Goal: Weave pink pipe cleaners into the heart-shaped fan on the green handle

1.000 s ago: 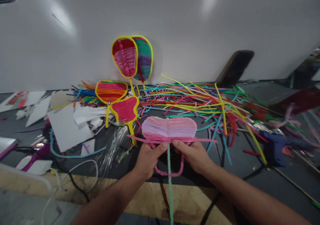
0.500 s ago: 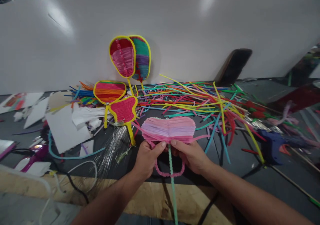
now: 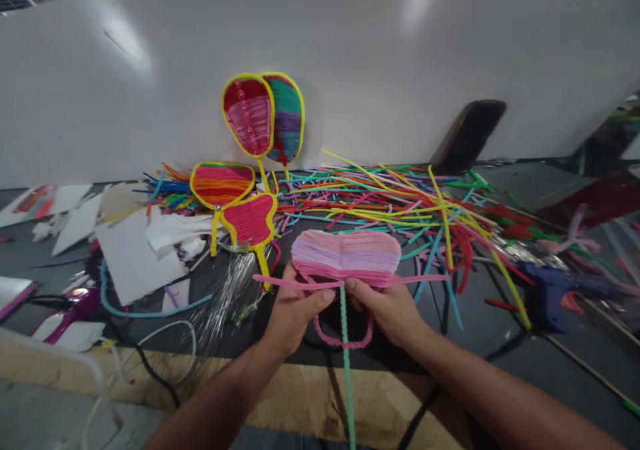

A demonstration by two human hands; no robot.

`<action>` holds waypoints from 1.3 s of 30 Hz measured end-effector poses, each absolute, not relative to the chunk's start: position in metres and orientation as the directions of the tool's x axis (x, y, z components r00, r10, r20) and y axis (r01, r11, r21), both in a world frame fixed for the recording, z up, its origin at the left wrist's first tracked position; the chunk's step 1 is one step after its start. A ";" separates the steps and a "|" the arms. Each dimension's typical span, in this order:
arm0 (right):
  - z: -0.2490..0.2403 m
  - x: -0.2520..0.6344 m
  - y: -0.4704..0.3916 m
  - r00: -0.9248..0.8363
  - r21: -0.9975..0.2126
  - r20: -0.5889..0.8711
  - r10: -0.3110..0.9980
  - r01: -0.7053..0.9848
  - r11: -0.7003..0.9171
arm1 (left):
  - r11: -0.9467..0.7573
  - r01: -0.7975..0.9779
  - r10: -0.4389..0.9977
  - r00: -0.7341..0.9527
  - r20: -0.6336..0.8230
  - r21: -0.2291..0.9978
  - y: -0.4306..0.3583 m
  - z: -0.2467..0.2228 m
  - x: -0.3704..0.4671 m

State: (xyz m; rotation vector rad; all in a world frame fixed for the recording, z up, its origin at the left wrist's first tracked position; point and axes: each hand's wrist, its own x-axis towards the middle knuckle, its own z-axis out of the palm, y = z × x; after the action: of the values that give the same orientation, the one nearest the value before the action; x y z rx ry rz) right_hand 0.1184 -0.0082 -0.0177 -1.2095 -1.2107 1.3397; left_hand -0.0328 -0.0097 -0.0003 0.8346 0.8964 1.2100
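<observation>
Between my hands is a fan-shaped piece made of pipe cleaners [image 3: 345, 253], its upper part filled with rows of pink and lilac. Below the rows hangs a bare pink loop, and a twisted mint-green stem [image 3: 347, 370] runs down past it. My left hand [image 3: 300, 307] grips the left lower edge, thumb in front. On the right edge, my right hand [image 3: 383, 307] holds on with its thumb pressed near the stem. A loose pink pipe cleaner [image 3: 275, 281] lies across the lower rows, its ends sticking out on both sides.
Finished pipe-cleaner fans [image 3: 250, 117] lean against the pale wall; others [image 3: 250, 220] stand lower. Loose pipe cleaners [image 3: 370, 197] pile along the back. At right are a blue glue gun [image 3: 543, 297] and a leaning phone [image 3: 473, 133]. White paper [image 3: 137, 257] and a purple tool [image 3: 75, 310] lie left.
The loose pink pipe cleaner now lies straighter, and its left end shows in front of my left hand. My left thumb has eased off the middle. The fan piece shifted slightly right.
</observation>
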 end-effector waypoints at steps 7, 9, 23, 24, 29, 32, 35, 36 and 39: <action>-0.011 0.120 -0.008 -0.009 -0.993 -0.058 0.998 0.106 -0.057 | 0.079 -0.326 0.987 -0.106 -0.119 0.942 -0.005 -0.001 -0.038; -0.011 0.120 -0.008 0.002 -0.994 -0.052 0.999 0.095 -0.052 | 0.106 -0.289 0.982 -0.118 -0.145 0.952 -0.002 -0.002 -0.040; -0.014 0.121 -0.007 0.034 -0.998 -0.037 0.999 0.056 -0.039 | 0.048 -0.138 0.993 0.118 -0.031 0.989 0.001 0.002 -0.050; -0.014 0.121 -0.007 0.041 -0.997 -0.033 0.999 0.066 -0.036 | 0.025 -0.105 0.994 0.111 -0.014 0.994 0.001 0.002 -0.050; -0.010 0.121 -0.007 0.037 -0.993 -0.053 0.998 0.102 -0.057 | 0.062 -0.251 0.998 0.028 -0.057 0.966 0.004 0.000 -0.049; -0.009 0.121 -0.007 0.029 -0.993 -0.039 0.999 0.107 -0.041 | 0.118 -0.338 0.993 0.043 -0.110 0.934 0.006 -0.001 -0.048; -0.010 0.120 -0.008 -0.007 -0.993 -0.036 0.999 0.112 -0.034 | 0.143 -0.389 0.989 0.023 -0.146 0.910 0.006 -0.002 -0.048; -0.010 0.120 -0.008 -0.024 -0.993 -0.040 0.999 0.108 -0.037 | 0.146 -0.395 0.988 0.009 -0.155 0.907 0.006 -0.002 -0.048; -0.012 0.120 -0.009 -0.050 -0.997 -0.040 0.998 0.068 -0.036 | 0.157 -0.409 0.982 -0.030 -0.185 0.899 0.006 -0.003 -0.049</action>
State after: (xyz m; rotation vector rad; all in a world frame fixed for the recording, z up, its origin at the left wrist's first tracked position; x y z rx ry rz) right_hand 0.1204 -0.0088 -0.0118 -1.2627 -1.2789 1.2429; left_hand -0.0485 0.0064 -0.0029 0.7427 1.0228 1.2974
